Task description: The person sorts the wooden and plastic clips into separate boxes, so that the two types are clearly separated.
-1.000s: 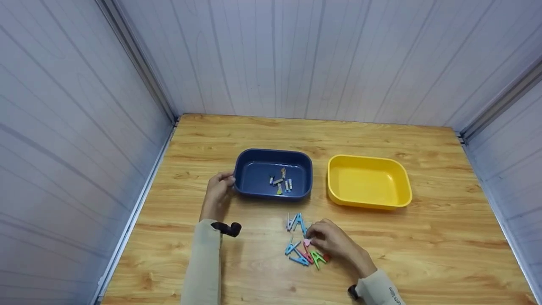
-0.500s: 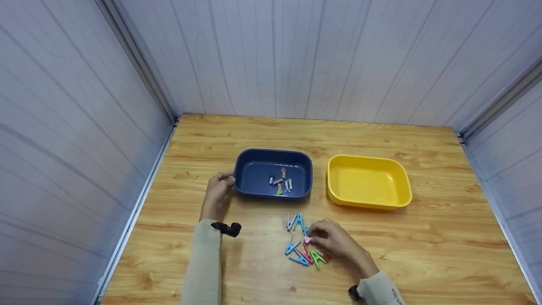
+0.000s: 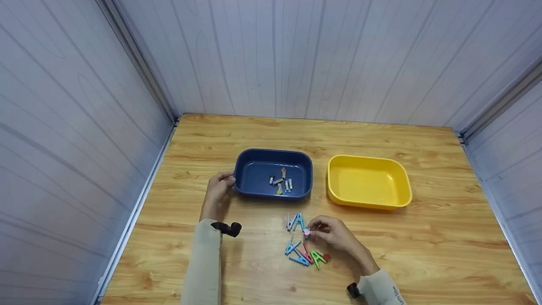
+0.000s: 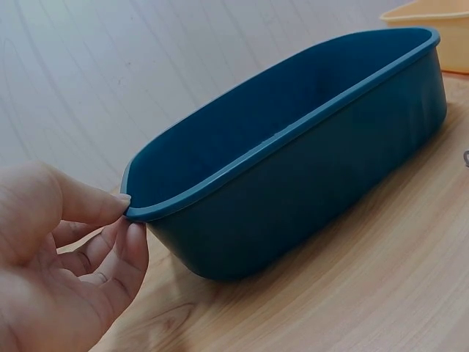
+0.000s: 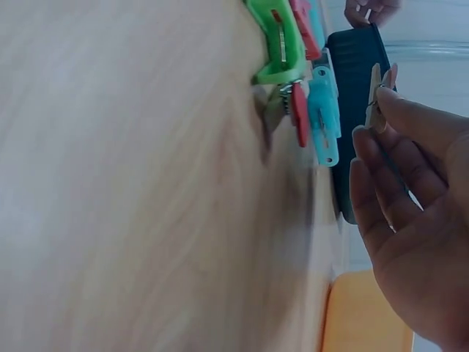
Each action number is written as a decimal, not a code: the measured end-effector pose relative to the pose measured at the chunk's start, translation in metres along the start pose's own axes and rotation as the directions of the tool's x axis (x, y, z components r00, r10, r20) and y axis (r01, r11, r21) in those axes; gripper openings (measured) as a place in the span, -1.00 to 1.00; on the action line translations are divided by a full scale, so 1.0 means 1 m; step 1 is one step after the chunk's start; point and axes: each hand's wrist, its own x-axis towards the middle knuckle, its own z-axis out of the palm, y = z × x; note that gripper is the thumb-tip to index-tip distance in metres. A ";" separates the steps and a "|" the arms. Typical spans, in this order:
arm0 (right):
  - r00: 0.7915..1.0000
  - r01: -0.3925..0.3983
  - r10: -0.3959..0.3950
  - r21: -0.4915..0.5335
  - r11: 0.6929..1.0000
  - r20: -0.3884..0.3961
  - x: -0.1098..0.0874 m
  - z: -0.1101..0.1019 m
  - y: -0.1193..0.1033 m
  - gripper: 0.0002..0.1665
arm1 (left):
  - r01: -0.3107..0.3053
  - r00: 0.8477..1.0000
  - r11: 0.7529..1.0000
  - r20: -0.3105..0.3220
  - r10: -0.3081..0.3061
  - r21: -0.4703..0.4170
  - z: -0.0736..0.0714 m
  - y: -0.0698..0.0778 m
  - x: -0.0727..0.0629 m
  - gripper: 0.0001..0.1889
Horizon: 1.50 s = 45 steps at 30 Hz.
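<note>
My left hand [image 3: 218,188] pinches the near-left rim of a dark blue basin [image 4: 308,169], thumb over the edge and fingers beneath. Several small decorated wooden clothespins [image 3: 278,181] lie inside the basin. My right hand [image 3: 334,234] pinches a small wooden clothespin [image 5: 374,101] between thumb and fingertips; its pink ornament [image 3: 307,232] shows in the head view. Under and beside that hand lie larger plastic clothespins: a green one [image 3: 317,258], a pink-red one [image 3: 305,256] and several blue ones [image 3: 300,260]. A red ornament [image 3: 326,257] sits right of the green clothespin.
A yellow basin [image 3: 369,202] stands right of the blue one, beyond my right hand. Pale panel walls [image 3: 271,59] close off the wooden table [image 3: 440,237] at the back and both sides.
My right hand has drawn slightly away from me, bringing the pink-ornamented clothespin up off the pink-red one toward the blue clothespins. The left hand and both basins keep their places.
</note>
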 end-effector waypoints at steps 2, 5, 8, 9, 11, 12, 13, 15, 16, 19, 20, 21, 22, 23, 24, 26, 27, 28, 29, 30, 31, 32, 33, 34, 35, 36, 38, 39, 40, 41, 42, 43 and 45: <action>1.000 -0.011 0.011 0.008 1.000 -0.013 0.001 -0.001 -0.005 -0.81 | 0.003 1.000 1.000 0.000 -0.003 -0.010 -0.003 -0.004 0.006 -0.68; 1.000 -0.001 0.002 0.019 1.000 -0.027 0.000 -0.004 -0.018 -0.80 | -0.010 1.000 0.999 0.008 0.010 -0.035 -0.004 -0.007 0.008 -0.69; 0.999 0.008 -0.007 0.044 0.999 -0.041 -0.001 -0.007 -0.030 -0.79 | -0.010 1.000 0.999 0.014 0.010 -0.047 -0.002 -0.003 0.003 -0.71; 0.999 0.014 -0.011 0.054 0.998 -0.046 0.000 -0.007 -0.032 -0.79 | -0.012 1.000 0.999 0.012 0.013 -0.042 -0.001 -0.001 0.000 -0.72; 0.998 0.007 -0.002 0.071 0.997 -0.059 0.002 -0.007 -0.030 -0.79 | -0.015 1.000 1.000 0.010 0.015 -0.027 0.002 0.004 -0.007 -0.71; 0.998 0.009 -0.003 0.082 0.997 -0.066 0.003 -0.007 -0.028 -0.79 | -0.020 1.000 1.000 0.010 0.020 -0.020 0.003 0.007 -0.011 -0.71; 0.997 0.010 -0.004 0.092 0.996 -0.073 0.005 -0.007 -0.025 -0.79 | -0.026 1.000 1.000 0.010 0.026 -0.013 0.005 0.009 -0.014 -0.69; 0.996 0.017 -0.007 0.117 0.993 -0.084 0.008 -0.006 -0.018 -0.78 | -0.041 0.999 0.999 0.001 0.041 0.027 0.007 0.013 -0.019 -0.67; 0.996 0.010 0.001 0.130 0.992 -0.087 0.010 -0.006 -0.015 -0.78 | -0.041 0.999 0.999 -0.001 0.041 0.036 0.008 0.015 -0.021 -0.66; 0.996 -0.005 0.021 0.166 0.986 -0.091 0.013 -0.007 -0.012 -0.76 | -0.032 0.999 0.996 -0.017 0.033 0.085 0.009 0.019 -0.024 -0.64; 0.995 -0.014 0.030 0.181 0.983 -0.091 0.014 -0.007 -0.013 -0.75 | -0.026 0.999 0.995 -0.020 0.028 0.100 0.009 0.020 -0.025 -0.64; 0.995 -0.025 0.042 0.192 0.981 -0.090 0.014 -0.008 -0.013 -0.74 | -0.019 1.000 0.995 -0.018 0.020 0.096 0.009 0.021 -0.025 -0.64; 0.995 -0.031 0.050 0.200 0.979 -0.090 0.014 -0.008 -0.015 -0.74 | -0.014 1.000 0.995 -0.019 0.016 0.094 0.009 0.021 -0.025 -0.64; 0.995 -0.026 0.045 0.206 0.978 -0.091 0.014 -0.009 -0.019 -0.74 | -0.014 1.000 0.995 -0.018 0.016 0.098 0.009 0.021 -0.025 -0.64; 0.995 -0.019 0.039 0.215 0.976 -0.092 0.014 -0.010 -0.023 -0.73 | -0.015 1.000 0.995 -0.017 0.016 0.095 0.009 0.021 -0.026 -0.64; 0.995 -0.009 0.032 0.236 0.972 -0.092 0.013 -0.013 -0.031 -0.72 | -0.021 1.000 0.995 -0.015 0.022 0.100 0.009 0.022 -0.026 -0.64; 0.995 -0.003 0.026 0.244 0.970 -0.092 0.013 -0.014 -0.035 -0.71 | -0.023 1.000 0.995 -0.015 0.024 0.098 0.009 0.022 -0.026 -0.65; 0.996 0.000 0.023 0.254 0.967 -0.089 0.013 -0.015 -0.039 -0.71 | -0.021 1.000 0.995 -0.018 0.022 0.098 0.009 0.022 -0.026 -0.65; 0.996 0.002 0.023 0.261 0.965 -0.091 0.014 -0.016 -0.043 -0.71 | -0.018 1.000 0.995 -0.015 0.019 0.094 0.009 0.023 -0.026 -0.65; 0.995 0.002 0.024 0.274 0.962 -0.093 0.015 -0.016 -0.044 -0.71 | -0.019 1.000 0.995 -0.016 0.021 0.100 0.009 0.023 -0.026 -0.65; 0.995 0.002 0.026 0.285 0.959 -0.096 0.016 -0.017 -0.044 -0.71 | -0.019 1.000 0.995 -0.016 0.021 0.101 0.009 0.023 -0.026 -0.65; 0.994 0.007 0.023 0.290 0.957 -0.102 0.017 -0.018 -0.046 -0.72 | -0.020 1.000 0.996 -0.015 0.022 0.092 0.009 0.023 -0.026 -0.65; 0.994 0.013 0.020 0.300 0.954 -0.106 0.019 -0.019 -0.046 -0.71 | -0.023 1.000 0.996 -0.017 0.025 0.083 0.010 0.023 -0.026 -0.65; 0.994 0.019 0.017 0.313 0.950 -0.111 0.020 -0.019 -0.046 -0.71 | -0.024 1.000 0.997 -0.018 0.025 0.074 0.010 0.023 -0.026 -0.64; 0.993 0.025 0.014 0.322 0.946 -0.119 0.022 -0.020 -0.047 -0.71 | -0.026 1.000 0.998 -0.016 0.027 0.059 0.010 0.023 -0.026 -0.64; 0.992 0.030 0.011 0.332 0.943 -0.123 0.024 -0.021 -0.047 -0.71 | -0.026 0.999 0.998 -0.017 0.027 0.049 0.011 0.023 -0.026 -0.64; 0.991 0.032 0.014 0.346 0.938 -0.129 0.027 -0.024 -0.048 -0.71 | -0.015 1.000 1.000 -0.013 0.015 0.010 0.011 0.022 -0.026 -0.64; 0.991 0.030 0.018 0.350 0.936 -0.132 0.029 -0.025 -0.049 -0.71 | -0.009 1.000 1.000 -0.012 0.009 0.000 0.011 0.022 -0.027 -0.64; 0.990 0.027 0.023 0.355 0.934 -0.136 0.031 -0.026 -0.050 -0.71 | 0.000 1.000 1.000 -0.009 0.000 -0.016 0.012 0.022 -0.027 -0.64; 0.990 0.025 0.027 0.352 0.936 -0.142 0.032 -0.027 -0.052 -0.72 | 0.004 1.000 1.000 -0.006 -0.004 -0.018 0.012 0.022 -0.027 -0.65; 0.989 0.026 0.026 0.345 0.938 -0.148 0.034 -0.028 -0.053 -0.72 | 0.005 1.000 1.000 -0.004 -0.005 -0.017 0.012 0.022 -0.027 -0.64; 0.987 0.028 0.026 0.335 0.942 -0.156 0.036 -0.029 -0.054 -0.73 | 0.005 1.000 1.000 -0.002 -0.006 -0.015 0.011 0.022 -0.027 -0.64; 0.983 0.035 0.023 0.313 0.949 -0.180 0.040 -0.031 -0.057 -0.73 | -0.002 1.000 1.000 -0.004 0.002 0.021 0.011 0.022 -0.027 -0.65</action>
